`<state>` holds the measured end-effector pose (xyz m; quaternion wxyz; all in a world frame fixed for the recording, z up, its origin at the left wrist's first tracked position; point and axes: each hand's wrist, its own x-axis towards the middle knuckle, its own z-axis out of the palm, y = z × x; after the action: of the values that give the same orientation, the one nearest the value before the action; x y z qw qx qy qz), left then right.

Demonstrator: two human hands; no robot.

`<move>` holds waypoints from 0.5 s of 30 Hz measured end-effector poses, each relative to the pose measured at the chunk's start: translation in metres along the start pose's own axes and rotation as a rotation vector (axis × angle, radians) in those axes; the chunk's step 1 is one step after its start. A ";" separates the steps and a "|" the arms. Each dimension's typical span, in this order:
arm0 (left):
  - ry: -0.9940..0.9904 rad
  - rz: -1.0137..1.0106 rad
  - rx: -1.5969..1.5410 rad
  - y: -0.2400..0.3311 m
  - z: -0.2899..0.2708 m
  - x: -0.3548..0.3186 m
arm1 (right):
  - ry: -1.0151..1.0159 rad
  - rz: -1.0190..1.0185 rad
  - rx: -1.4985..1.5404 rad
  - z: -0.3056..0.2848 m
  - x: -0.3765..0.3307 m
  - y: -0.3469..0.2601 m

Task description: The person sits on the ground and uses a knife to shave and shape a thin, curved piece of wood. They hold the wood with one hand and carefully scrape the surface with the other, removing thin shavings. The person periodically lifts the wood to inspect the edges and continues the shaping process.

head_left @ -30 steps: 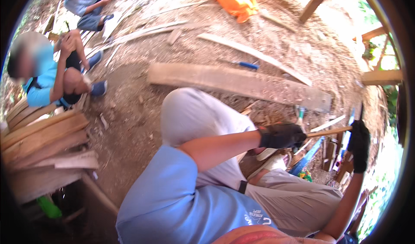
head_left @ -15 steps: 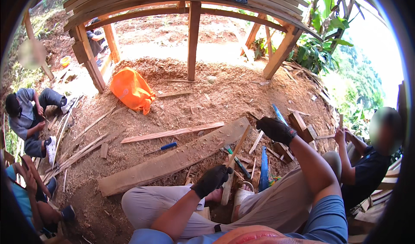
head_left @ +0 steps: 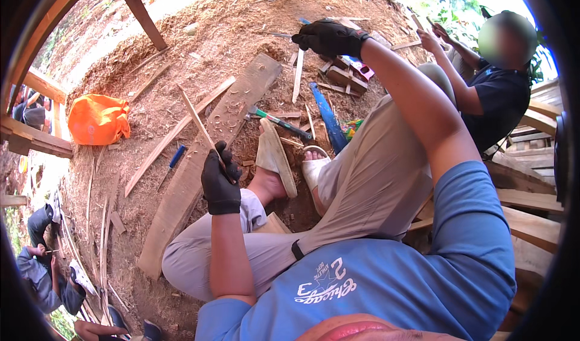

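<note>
My left hand (head_left: 220,181), in a black glove, is closed round the lower end of a thin wooden stick (head_left: 196,116). The stick points up and to the left, above a broad plank (head_left: 238,106) strewn with shavings. Farther out on the right, my right hand (head_left: 329,38), also in a black glove, is closed on what looks like a knife. Its thin blade (head_left: 279,35) sticks out to the left; the handle is hidden in the fist. Blade and stick are apart.
Near my sandalled feet lie a green-handled hammer (head_left: 281,123) and a long blue tool (head_left: 327,116). A blue-handled tool (head_left: 177,155) lies left of the plank. An orange bag (head_left: 96,120) sits at far left. Another person (head_left: 498,87) works close on my right; others sit at lower left.
My view has turned and tilted. The stick has swung away from my right hand and now points up-left. My hands are farther apart, each keeping its hold.
</note>
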<state>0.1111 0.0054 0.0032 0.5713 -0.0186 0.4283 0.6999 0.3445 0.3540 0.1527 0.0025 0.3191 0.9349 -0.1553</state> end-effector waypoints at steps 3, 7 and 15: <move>-0.007 0.003 -0.006 0.001 -0.001 -0.001 | -0.144 0.231 0.193 0.005 0.003 0.001; -0.012 -0.030 -0.005 -0.001 0.004 -0.002 | -0.089 0.150 0.096 0.015 0.010 0.017; 0.007 -0.015 0.022 -0.007 0.001 0.002 | 0.019 0.224 0.109 0.010 0.008 0.002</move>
<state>0.1163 0.0070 -0.0010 0.5751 -0.0179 0.4376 0.6910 0.3384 0.3574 0.1419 -0.0065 0.4229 0.8835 -0.2015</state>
